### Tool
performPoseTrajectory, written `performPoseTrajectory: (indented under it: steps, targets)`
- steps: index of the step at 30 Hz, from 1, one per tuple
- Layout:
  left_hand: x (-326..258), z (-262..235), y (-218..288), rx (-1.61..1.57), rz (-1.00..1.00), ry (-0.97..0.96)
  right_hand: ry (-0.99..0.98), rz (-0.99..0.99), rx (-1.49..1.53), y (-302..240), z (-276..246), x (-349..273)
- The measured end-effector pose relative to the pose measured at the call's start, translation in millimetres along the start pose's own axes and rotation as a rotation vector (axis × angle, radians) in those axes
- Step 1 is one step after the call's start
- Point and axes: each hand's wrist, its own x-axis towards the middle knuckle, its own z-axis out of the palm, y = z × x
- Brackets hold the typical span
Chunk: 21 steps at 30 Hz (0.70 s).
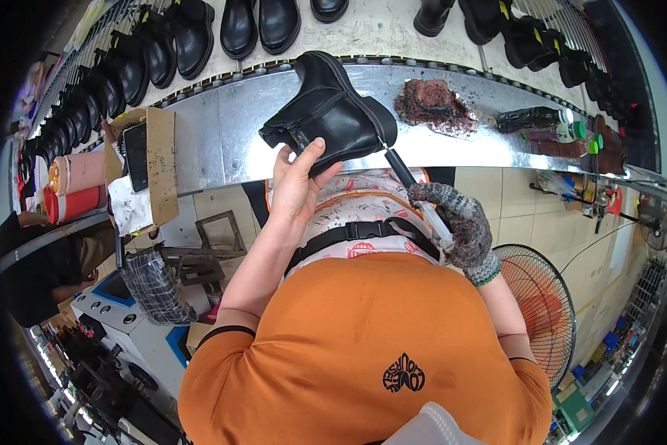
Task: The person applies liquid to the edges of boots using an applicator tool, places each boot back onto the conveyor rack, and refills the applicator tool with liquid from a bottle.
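My bare left hand [298,185] grips a black ankle boot [329,111] from underneath and holds it tilted above the metal conveyor ledge [215,126]. My right hand [459,222] wears a speckled grey glove and is closed around a brush with a black handle [401,167]; its tip touches the boot's right end by the sole. Both hands are raised in front of my orange shirt and patterned apron.
Rows of finished black boots [163,44] stand on the belt beyond the ledge. A crusted brown rag pile [433,104] and bottles [530,119] lie to the right. A cardboard holder [144,167], cups [74,185], a fan [545,304] and a machine [133,326] surround me.
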Motion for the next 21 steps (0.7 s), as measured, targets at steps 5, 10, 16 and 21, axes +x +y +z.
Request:
performPoseTrajectory:
  steps: [5, 10, 16, 21]
  targets:
    - [4.3, 0.0, 3.9, -0.037, -0.011, 0.000, 0.014, -0.039, 0.136, 8.1, -1.1, -0.1]
    - [9.4, -2.5, 9.8, -0.080, 0.002, -0.027, 0.045, -0.041, 0.526, 10.4, -10.2, -3.7]
    - [26.4, 7.1, 24.1, -0.022, 0.028, -0.067, 0.188, 0.046, 0.816, 19.9, -18.3, 0.2]
    - [77.7, 50.6, 46.1, 0.269, 0.147, -0.116, 0.493, 0.076, 0.662, 93.9, 14.6, 36.3]
